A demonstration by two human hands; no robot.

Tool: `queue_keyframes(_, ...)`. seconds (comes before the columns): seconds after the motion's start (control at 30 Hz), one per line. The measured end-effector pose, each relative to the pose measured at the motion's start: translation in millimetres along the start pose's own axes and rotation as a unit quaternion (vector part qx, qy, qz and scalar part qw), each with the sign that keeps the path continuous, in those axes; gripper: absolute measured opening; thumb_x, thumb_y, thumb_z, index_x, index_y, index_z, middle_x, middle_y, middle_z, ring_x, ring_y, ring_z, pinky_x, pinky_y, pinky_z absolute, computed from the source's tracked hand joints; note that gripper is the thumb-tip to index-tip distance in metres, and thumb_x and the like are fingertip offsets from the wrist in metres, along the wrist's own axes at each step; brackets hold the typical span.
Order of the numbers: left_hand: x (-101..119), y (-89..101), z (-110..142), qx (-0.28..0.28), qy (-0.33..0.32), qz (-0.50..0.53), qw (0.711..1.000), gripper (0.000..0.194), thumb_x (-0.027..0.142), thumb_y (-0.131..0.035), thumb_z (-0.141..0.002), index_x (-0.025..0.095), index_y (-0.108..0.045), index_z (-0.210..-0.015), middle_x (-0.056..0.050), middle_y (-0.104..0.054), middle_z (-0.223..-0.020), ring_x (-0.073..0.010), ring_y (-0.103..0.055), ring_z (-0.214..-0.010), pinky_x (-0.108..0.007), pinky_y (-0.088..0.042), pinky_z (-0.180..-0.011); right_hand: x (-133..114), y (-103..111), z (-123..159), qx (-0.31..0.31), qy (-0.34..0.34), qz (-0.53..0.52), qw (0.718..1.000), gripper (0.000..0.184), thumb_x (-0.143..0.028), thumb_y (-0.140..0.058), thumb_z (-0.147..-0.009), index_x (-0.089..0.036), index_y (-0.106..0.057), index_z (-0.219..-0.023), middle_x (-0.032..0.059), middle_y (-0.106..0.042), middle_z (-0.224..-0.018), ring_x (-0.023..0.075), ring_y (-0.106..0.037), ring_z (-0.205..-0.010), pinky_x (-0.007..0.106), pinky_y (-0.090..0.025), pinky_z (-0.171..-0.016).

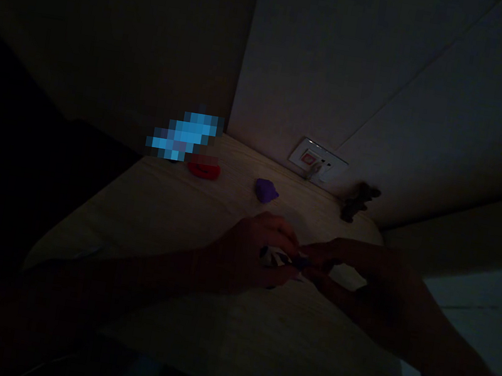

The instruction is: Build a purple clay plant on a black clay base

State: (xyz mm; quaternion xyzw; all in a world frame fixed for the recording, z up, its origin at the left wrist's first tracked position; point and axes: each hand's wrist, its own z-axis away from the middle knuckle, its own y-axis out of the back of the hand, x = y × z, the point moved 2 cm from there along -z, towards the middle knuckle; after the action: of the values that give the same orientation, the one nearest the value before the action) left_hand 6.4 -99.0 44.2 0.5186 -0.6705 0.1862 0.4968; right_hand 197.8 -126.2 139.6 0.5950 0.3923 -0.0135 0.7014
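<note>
The room is very dim. A pale wooden table (219, 329) with rounded corners and faint grain stands against a grey wall (346, 69), whose thin seam slants down to a socket plate (328, 160) just above the tabletop. The plate has a red switch (309, 158) and what looks like a plug. A darker panel (136, 36) meets the wall at the left, and a pale surface (490, 302) shows beyond the table at the right.

On the table near the wall lie a red thing (205, 171) and a rounded purple lump (266, 191), apart from each other; a dark, knobbly object (357, 206) stands below and right of the socket.

Over the tabletop, the left hand (245, 254) and the right hand (372, 290) meet at a small purple piece (300, 261). Both are pinched at the tips — thumb and fingers closed on the piece, with an open loop behind the right hand's pinch. The piece is dark violet, with pale and blackish patches beside it, inside the curve of the left fingers.

Its full shape is covered by fingertips and shadow — whether those patches belong to it, I cannot tell. A bright blue patch (187, 136) is blurred into squares, and both forearms fade into darkness.
</note>
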Motion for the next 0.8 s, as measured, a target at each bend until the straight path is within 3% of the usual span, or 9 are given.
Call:
queue_keyframes(0.17,1.2,2.1,-0.8,-0.034,-0.007,0.000,0.999,0.014,0.023,-0.078,-0.083,0.017,-0.080,-0.095,-0.009,-0.075,-0.107,-0.0216,-0.072,-0.103,-0.035,-0.056,-0.092,1.6,1.9,2.0,-0.019,0.020,0.005,1.000,0.020,-0.031,-0.071,-0.096,-0.023,-0.081,-0.111,0.0066,-0.083,-0.098,0.0175,-0.079,-0.079,0.017,-0.058,-0.049)
queue_keyframes(0.43,6.4,5.7,-1.5,-0.100,-0.008,0.010,0.995,0.014,0.023,-0.077,-0.083,0.018,-0.077,-0.097,-0.009,-0.073,-0.116,-0.0228,-0.070,-0.110,-0.036,-0.055,-0.097,-7.2,10.2,-2.5,-0.068,0.053,0.005,0.996,0.016,-0.025,-0.068,-0.098,-0.022,-0.081,-0.106,0.0060,-0.083,-0.094,0.0168,-0.079,-0.077,0.024,-0.064,-0.070)
queue_keyframes(0.63,7.3,5.5,-1.3,-0.110,-0.002,0.016,0.994,0.012,0.023,-0.077,-0.083,0.019,-0.077,-0.094,-0.010,-0.071,-0.120,-0.0236,-0.069,-0.114,-0.037,-0.055,-0.099,-2.3,9.0,-0.9,-0.091,0.112,0.022,0.989,0.024,-0.025,-0.066,-0.101,-0.025,-0.077,-0.122,0.0074,-0.081,-0.106,0.0171,-0.078,-0.087,0.026,-0.062,-0.076)
queue_keyframes(0.8,6.7,5.5,-0.6,-0.108,-0.005,0.022,0.994,0.011,0.023,-0.078,-0.083,0.019,-0.077,-0.094,-0.010,-0.071,-0.122,-0.0242,-0.068,-0.116,-0.038,-0.054,-0.100,0.9,6.6,0.7,-0.085,0.118,0.024,0.989,0.025,-0.022,-0.066,-0.101,-0.026,-0.076,-0.124,0.0067,-0.080,-0.105,0.0176,-0.078,-0.089,0.026,-0.061,-0.077)
